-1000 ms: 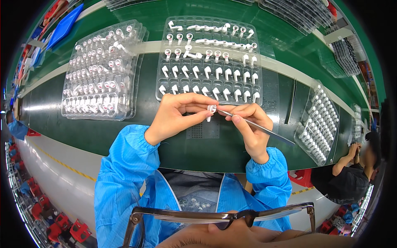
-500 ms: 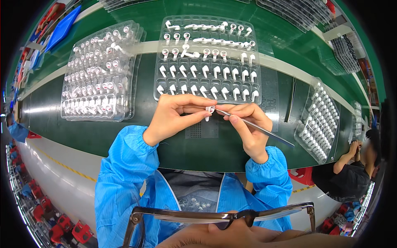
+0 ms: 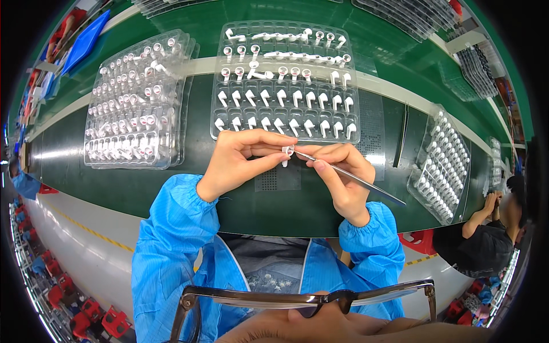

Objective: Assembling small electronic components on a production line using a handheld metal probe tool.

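Observation:
Between the thumb and fingers of my left hand is a small white earbud shell, its round opening turned up and its short stem pointing down. My right hand grips a pair of metal tweezers like a pen, the tip in or against the shell's opening. Whether the tip holds a small part is too fine to make out. Just beyond both hands lies a clear plastic tray with rows of white earbud pieces, some with round openings facing up.
Stacked clear trays of similar pieces stand at left. Another filled tray lies at right, near dark tweezers. Perforated sheets rest on the green bench. A person in black sits at far right.
Both hands stay nearly in place; the tweezers' tip and the earbud shell have shifted very slightly left. The view has moved a little.

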A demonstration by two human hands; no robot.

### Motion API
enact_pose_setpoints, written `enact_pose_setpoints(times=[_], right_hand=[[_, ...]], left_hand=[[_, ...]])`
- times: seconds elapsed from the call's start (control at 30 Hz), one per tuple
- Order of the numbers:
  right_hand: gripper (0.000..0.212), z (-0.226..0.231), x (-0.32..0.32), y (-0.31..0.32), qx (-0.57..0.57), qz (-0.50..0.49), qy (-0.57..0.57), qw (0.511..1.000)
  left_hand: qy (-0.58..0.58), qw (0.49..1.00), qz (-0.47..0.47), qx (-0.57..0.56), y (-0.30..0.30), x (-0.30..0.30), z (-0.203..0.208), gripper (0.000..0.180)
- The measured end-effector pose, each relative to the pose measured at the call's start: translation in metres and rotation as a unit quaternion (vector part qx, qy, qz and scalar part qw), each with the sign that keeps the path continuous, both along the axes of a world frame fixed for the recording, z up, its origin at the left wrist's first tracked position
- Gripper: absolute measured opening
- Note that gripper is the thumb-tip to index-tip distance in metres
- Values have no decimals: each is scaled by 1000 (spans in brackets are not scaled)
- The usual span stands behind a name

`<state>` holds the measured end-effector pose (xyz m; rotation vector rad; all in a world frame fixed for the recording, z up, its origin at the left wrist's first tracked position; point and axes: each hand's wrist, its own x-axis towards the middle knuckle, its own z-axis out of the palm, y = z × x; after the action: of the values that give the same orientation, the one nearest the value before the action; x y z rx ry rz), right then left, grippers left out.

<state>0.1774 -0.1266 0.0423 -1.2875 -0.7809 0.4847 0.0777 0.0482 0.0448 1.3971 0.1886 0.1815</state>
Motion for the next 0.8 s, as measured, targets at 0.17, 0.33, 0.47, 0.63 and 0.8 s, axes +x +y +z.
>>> enact_pose_setpoints(times=[0.17, 0.33, 0.47, 0.63, 0.8], right_hand=[[5, -1, 0, 1, -4, -7, -11, 1000], [5, -3, 0, 0, -4, -4, -31, 1000], [5, -5, -1, 1, 6, -7, -22, 1000], [5, -3, -2, 0, -13, -9, -30, 999], [5, -3, -3, 1, -12, -15, -42, 999]], left_hand=[[6, 1000, -1, -1, 0, 1, 0, 22], [-11, 1000, -12, 16, 1, -1, -5, 25], [-18, 1000, -12, 21, 1, -1, -5, 24], [-28, 999, -10, 25, 1, -1, -7, 23], [-25, 999, -3, 32, 0, 0, -6, 22]])
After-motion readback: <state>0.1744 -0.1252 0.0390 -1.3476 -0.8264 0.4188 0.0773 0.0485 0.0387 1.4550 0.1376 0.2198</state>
